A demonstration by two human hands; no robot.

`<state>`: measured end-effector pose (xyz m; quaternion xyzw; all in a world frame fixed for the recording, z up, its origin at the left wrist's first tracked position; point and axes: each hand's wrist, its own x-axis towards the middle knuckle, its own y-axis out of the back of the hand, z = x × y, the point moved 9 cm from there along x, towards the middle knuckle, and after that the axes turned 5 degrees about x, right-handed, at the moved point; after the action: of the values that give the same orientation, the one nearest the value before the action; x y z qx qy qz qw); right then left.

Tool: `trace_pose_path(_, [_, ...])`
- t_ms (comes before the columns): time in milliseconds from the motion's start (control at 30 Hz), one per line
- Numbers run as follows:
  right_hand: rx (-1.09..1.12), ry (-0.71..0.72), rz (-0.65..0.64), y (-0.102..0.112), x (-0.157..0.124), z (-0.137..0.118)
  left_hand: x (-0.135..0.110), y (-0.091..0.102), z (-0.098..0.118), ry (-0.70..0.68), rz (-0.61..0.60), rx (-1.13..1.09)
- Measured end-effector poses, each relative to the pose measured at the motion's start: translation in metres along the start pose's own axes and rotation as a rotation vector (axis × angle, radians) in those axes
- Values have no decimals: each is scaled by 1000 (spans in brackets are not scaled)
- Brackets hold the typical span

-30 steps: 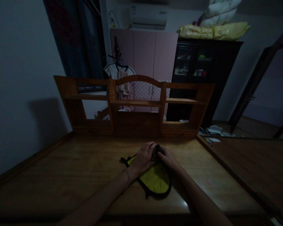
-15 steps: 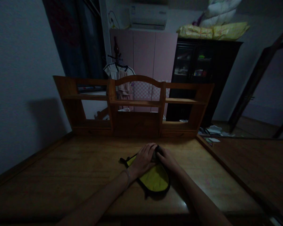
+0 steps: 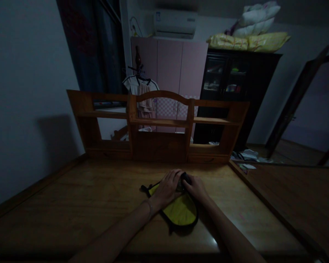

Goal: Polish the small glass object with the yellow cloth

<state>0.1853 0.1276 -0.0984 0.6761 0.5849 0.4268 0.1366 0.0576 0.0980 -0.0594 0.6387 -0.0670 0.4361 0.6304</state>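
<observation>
A yellow pouch with black edging lies on the wooden desk, its rounded end towards me and a black strap or tab sticking out at its left. Across its upper part rests my left hand, fingers together and curled over the far edge. My right hand pinches the dark rim at the upper right, thumb on top. Between the two hands a small dark area of the pouch shows, too dim to make out. The fingertips of my left hand are partly hidden.
The wooden desk carries a hutch of shelves along its back edge. A wall stands close on the left, and a raised wooden edge runs down the right side. Wardrobes and a clothes stand are further back.
The view has tilted a little, so the room sits slightly lower in the picture. Both hands keep nearly the same hold on the pouch; my right fingers have shifted slightly at the rim.
</observation>
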Motion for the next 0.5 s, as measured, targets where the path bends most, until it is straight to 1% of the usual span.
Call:
trace_pose_path(200, [2, -5, -1, 2, -2, -4, 0, 0, 0, 2, 12, -23])
trace_pose_path(367, [0, -37, 6, 2, -2, 0, -1, -3, -4, 21, 25, -23])
trace_pose_path(500, [0, -33, 2, 1, -2, 2, -1, -2, -3, 26, 23, -28])
